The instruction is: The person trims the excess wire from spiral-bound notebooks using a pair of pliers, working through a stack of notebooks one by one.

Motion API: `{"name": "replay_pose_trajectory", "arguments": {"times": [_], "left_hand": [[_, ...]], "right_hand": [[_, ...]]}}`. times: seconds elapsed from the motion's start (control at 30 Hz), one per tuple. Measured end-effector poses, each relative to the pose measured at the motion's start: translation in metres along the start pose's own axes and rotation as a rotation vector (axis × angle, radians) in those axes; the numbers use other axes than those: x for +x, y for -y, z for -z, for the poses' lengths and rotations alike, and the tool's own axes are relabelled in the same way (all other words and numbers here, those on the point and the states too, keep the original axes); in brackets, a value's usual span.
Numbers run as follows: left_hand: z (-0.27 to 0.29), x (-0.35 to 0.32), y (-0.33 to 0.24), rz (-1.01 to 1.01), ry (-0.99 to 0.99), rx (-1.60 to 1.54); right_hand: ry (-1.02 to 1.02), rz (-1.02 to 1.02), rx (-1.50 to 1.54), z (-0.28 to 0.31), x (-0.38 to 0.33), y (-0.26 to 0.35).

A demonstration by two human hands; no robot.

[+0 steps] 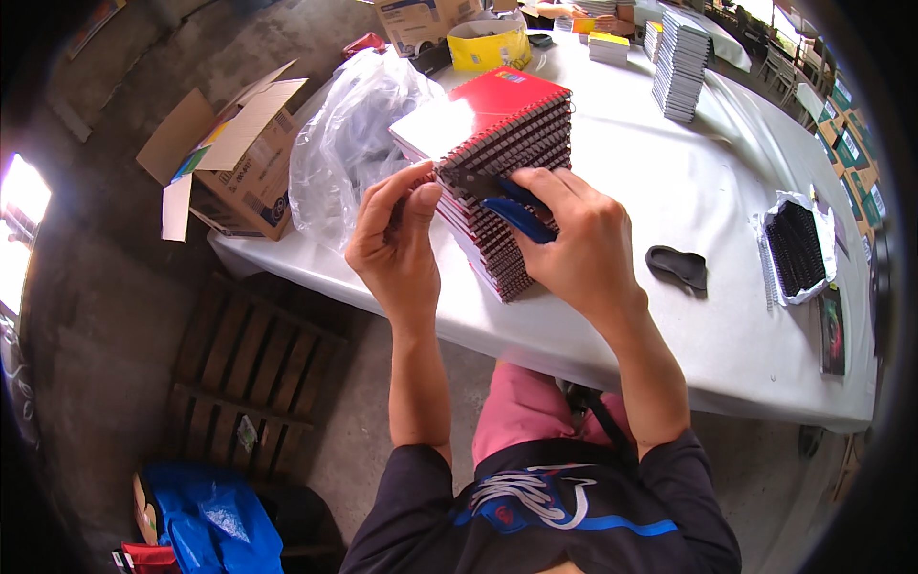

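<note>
A tall stack of spiral-bound notebooks (521,100) with red covers stands near the table's front edge, dark coils facing me. My right hand (579,239) is closed around blue-handled pliers (521,218), whose dark jaws point left at the near corner of the top notebook's coil. At that same corner, my left hand (397,234) has its fingers curled, with thumb and index fingertip close together beside the jaws. Whatever lies between those fingertips is too small to make out.
A clear plastic bag (344,134) and an open cardboard box (244,172) lie left of the stack. Rightward are a black pouch-like item (677,268) and a white-wrapped bundle of black coils (798,247). More notebooks (681,67) stand behind; a person's hands (564,11) show at the far edge.
</note>
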State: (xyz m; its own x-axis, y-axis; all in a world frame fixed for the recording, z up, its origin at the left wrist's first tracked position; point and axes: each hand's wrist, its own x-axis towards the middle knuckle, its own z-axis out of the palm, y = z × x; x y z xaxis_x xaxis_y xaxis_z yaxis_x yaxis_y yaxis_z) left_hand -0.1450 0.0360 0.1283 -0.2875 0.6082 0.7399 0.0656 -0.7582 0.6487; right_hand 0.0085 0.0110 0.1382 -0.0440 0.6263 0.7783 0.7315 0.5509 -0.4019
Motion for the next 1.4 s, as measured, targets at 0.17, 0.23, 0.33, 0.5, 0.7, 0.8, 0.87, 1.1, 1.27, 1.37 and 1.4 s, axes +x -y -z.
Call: {"name": "replay_pose_trajectory", "arguments": {"times": [0.17,0.23,0.33,0.5,0.7,0.8,0.87,1.1,1.27,1.37,1.4], "left_hand": [[0.029,0.012,-0.006,-0.186,-0.23,0.035],[0.063,0.027,-0.008,-0.164,-0.408,-0.088],[0.101,0.068,0.028,-0.121,-0.542,-0.23],[0.157,0.144,0.18,0.211,-0.412,-0.142],[0.138,0.147,0.256,0.776,-0.052,-0.104],[0.151,0.159,0.249,0.635,0.05,-0.09],[0.129,0.151,0.23,0.58,0.057,0.052],[0.043,0.092,0.07,-0.155,0.143,0.007],[0.004,0.059,0.039,-0.53,0.358,0.183],[-0.003,0.052,0.049,-0.498,0.338,0.099],[-0.007,0.051,0.052,-0.487,0.315,0.087]], "right_hand": [[0.051,0.03,0.096,0.017,0.001,0.0],[0.026,0.139,0.003,0.025,-0.001,-0.007],[0.01,0.047,0.074,0.033,-0.015,-0.024],[0.013,-0.092,0.094,0.045,-0.04,-0.042],[0.015,-0.244,0.012,0.067,-0.064,-0.064],[0.026,-0.295,0.075,0.07,-0.072,-0.067],[0.04,-0.338,0.096,0.072,-0.077,-0.069],[0.09,-0.01,0.222,0.038,-0.054,-0.037],[-0.033,0.067,-0.053,0.013,-0.027,0.0],[-0.09,0.067,-0.103,0.005,-0.022,0.008],[-0.087,0.073,-0.136,0.004,-0.021,0.009]]}}
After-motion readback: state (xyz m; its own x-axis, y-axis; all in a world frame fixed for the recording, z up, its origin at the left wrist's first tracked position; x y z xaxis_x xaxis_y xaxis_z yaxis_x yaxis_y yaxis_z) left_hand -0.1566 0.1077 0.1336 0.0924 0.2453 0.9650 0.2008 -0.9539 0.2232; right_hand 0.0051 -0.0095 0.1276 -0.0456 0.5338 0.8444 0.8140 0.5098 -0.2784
